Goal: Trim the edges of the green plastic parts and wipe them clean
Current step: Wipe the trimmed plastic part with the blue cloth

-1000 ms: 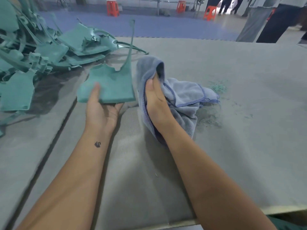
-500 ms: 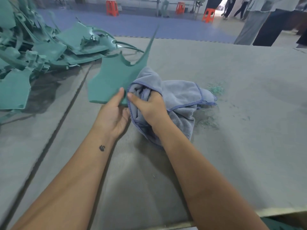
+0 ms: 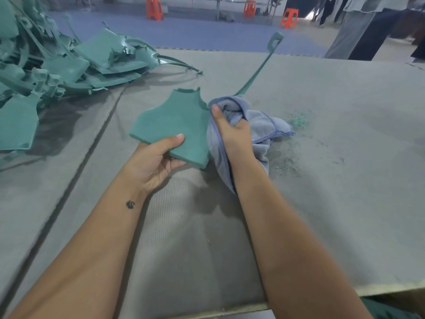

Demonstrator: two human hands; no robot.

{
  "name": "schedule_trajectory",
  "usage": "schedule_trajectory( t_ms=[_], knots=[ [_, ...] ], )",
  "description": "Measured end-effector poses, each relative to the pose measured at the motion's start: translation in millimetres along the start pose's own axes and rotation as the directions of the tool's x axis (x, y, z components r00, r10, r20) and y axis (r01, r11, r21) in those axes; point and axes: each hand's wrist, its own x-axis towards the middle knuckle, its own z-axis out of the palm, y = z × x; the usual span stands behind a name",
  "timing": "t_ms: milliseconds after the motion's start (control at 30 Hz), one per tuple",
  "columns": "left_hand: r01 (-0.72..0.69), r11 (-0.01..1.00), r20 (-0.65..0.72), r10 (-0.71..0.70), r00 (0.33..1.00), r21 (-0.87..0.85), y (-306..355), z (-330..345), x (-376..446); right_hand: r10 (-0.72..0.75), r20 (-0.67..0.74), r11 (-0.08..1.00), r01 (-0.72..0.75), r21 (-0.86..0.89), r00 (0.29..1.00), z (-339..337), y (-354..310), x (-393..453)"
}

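Part slip: left hand [image 3: 156,162] holds green part [image 3: 177,120] by near edge only, thumb on top, fingers under; a hard wipe stroke could prob lever it out of that shallow hold.
Strap snag: long thin strap [image 3: 257,70] sticks up from behind the cloth toward upper centre of frame, loop end in the air; likely to whip or catch in cloth folds if part gets turned fast.
Missed edge: cloth [image 3: 259,125] bunched at part's right edge, rest of top face uncovered; risk of a partial wipe if stroke stays short.
Re-soiling: green shavings [image 3: 297,122] on table [image 3: 345,180] just right of cloth, more specks below it; trailing cloth end lies near them, could pick up bits and drag them back onto part.
Left hand pose: palm up, centre of frame, thumb flat on top face, wrist low over table.
Right hand pose: right hand [image 3: 232,132] fisted round cloth, thumb up along part's right edge, knuckles facing right.
Part location: centre of frame, held off the table, tilted, far end higher.
Pile: more green parts [image 3: 69,65] heaped upper left of frame, well apart from hands; can't tell trimmed from untrimmed.
Trim tool: none seen.
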Motion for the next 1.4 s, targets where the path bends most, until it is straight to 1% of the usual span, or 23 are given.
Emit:
schedule_trajectory(
  t_ms=[67, 133, 300, 367, 500, 567, 633, 700, 767, 800, 833, 867, 967, 1033, 1100, 1133, 1267, 1400],
  knots=[
    [0.011, 1.0, 0.025, -0.011, 1.0, 0.005, 1.4, -1.5, -0.6, 0.015, -0.041, 1.0, -0.015, -0.001, 0.999, -3.4, -1.6, 3.3],
    [0.023, 1.0, 0.05, -0.024, 0.998, 0.004, 3.9, -3.8, -0.1, -0.008, -0.072, 0.999, 0.005, -0.043, 0.997, -5.1, -2.1, 5.3],
    [0.051, 0.999, 0.093, -0.052, 0.994, 0.013, 9.9, -14.0, 0.7, -0.009, -0.086, 0.998, 0.004, -0.061, 0.996, -6.3, -4.7, 3.3],
    [0.067, 0.998, 0.1, -0.068, 0.993, 0.011, 11.4, -17.2, 0.3, 0.008, -0.103, 0.999, -0.012, -0.046, 0.995, -7.6, -6.6, 3.0],
    [0.089, 0.996, 0.098, -0.089, 0.991, 0.005, 14.9, -20.8, -1.4, 0.049, -0.165, 0.998, -0.042, 0.044, 0.985, -8.9, -9.1, 2.0],
    [0.063, 0.998, 0.077, -0.064, 0.995, 0.016, 13.4, -18.1, -1.9, 0.023, -0.167, 0.998, -0.012, 0.068, 0.986, -3.9, -7.7, -2.1],
    [0.001, 0.999, 0.031, -0.002, 1.0, 0.041, 8.1, -11.4, -0.8, -0.039, -0.113, 0.999, 0.042, 0.025, 0.993, 5.2, -0.6, -6.7],
    [-0.046, 0.998, -0.027, 0.048, 0.998, 0.047, 2.3, -4.3, 1.5, -0.064, -0.013, 0.997, 0.064, -0.043, 0.998, 13.9, 4.3, -12.9],
    [-0.049, 0.999, -0.094, 0.048, 0.994, -0.007, 0.0, -0.9, 4.8, -0.038, 0.14, 0.998, 0.044, -0.044, 0.989, 16.8, 9.0, -16.2],
    [-0.044, 0.998, -0.116, 0.04, 0.992, -0.041, 0.4, -0.4, 6.2, -0.011, 0.194, 1.0, 0.016, -0.024, 0.981, 16.1, 9.4, -17.5],
    [-0.043, 0.997, -0.128, 0.034, 0.991, -0.068, 0.7, -0.1, 6.9, 0.005, 0.209, 1.0, -0.002, -0.012, 0.978, 15.0, 8.9, -17.9],
    [-0.045, 0.995, -0.132, 0.032, 0.991, -0.092, 0.2, 0.7, 7.1, 0.004, 0.184, 1.0, -0.002, -0.01, 0.983, 14.1, 8.3, -17.0],
    [-0.062, 0.989, -0.138, 0.043, 0.99, -0.135, -6.5, 11.8, 5.1, -0.027, 0.01, 0.999, 0.027, -0.03, 1.0, 15.3, 6.3, -13.1],
    [-0.109, 0.993, -0.172, 0.098, 0.98, -0.052, -16.3, 22.1, 4.5, -0.002, -0.052, 0.999, 0.001, -0.034, 0.999, 18.7, 7.4, -12.6],
    [-0.153, 0.986, -0.245, 0.163, 0.956, 0.063, -21.3, 27.6, 3.3, 0.016, -0.037, 0.999, -0.017, -0.037, 0.999, 19.7, 10.1, -12.8],
    [-0.156, 0.984, -0.255, 0.174, 0.951, 0.091, -20.8, 27.3, 2.9, 0.011, -0.031, 0.999, -0.012, -0.035, 0.999, 18.9, 11.1, -12.1],
    [-0.11, 0.981, -0.151, 0.135, 0.979, 0.163, -3.0, 17.9, 1.1, -0.046, -0.103, 0.998, 0.043, -0.037, 0.994, 15.2, 6.5, -8.6],
    [-0.122, 0.964, -0.099, 0.149, 0.984, 0.235, 9.7, 12.3, -1.2, -0.101, -0.135, 0.995, 0.097, -0.038, 0.986, 13.1, 1.7, -10.0]
  ],
)
